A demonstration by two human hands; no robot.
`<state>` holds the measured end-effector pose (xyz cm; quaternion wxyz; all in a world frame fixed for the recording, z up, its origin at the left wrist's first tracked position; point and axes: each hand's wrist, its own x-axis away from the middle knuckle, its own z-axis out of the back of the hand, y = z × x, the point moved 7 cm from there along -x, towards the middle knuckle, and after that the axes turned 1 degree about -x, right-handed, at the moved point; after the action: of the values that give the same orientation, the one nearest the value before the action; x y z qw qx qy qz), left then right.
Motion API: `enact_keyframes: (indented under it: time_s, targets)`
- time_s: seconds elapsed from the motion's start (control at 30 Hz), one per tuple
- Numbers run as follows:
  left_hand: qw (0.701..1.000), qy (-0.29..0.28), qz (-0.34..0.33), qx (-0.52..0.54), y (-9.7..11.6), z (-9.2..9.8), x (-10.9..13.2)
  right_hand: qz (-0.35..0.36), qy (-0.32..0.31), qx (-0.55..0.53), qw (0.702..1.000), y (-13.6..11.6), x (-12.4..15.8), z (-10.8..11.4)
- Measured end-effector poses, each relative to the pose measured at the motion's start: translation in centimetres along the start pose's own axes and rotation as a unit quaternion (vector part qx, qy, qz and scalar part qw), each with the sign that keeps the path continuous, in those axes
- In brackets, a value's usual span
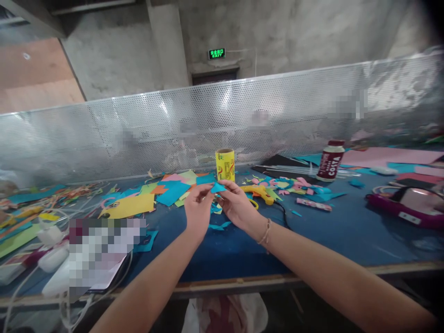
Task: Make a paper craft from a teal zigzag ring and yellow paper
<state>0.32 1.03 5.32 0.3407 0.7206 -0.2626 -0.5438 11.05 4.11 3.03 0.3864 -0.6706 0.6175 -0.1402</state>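
Observation:
Between the fingertips of both my hands is a small piece of blue paper [218, 188], held up over the table. My left hand [198, 206] pinches its left side, and my right hand [239, 206] grips its right side, a cord bracelet on that wrist. Just behind the paper stands a yellow printed roll [225, 165], upright. To the right of my right hand lies a yellow glue gun [262, 193] with a black cord. Blue paper scraps [219, 226] rest on the table below my hands.
Coloured paper sheets, among them a yellow sheet [130, 206], spread left of centre. A Costa bottle [330, 161], a patterned tube [314, 204] and a purple case [405, 208] stand or lie to the right. White cables and chargers [55, 254] crowd the left. A perforated metal screen [149, 134] closes the back.

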Motion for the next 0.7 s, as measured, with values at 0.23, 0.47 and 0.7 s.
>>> enact_keyframes:
  time_s: [0.23,0.47,0.7]
  targets:
    - [0.991,-0.030,-0.100,-0.087,0.5,-0.4,0.1,0.034,0.006,0.034,0.999,-0.9,-0.1,-0.2]
    - [0.991,-0.066,-0.103,-0.063,1.2,-0.6,0.3,0.036,0.030,0.044,0.998,-1.0,-0.4,0.3]
    - [0.994,-0.050,-0.056,-0.075,0.9,-0.6,0.1,0.044,0.018,0.052,0.998,-0.8,-0.3,0.2]
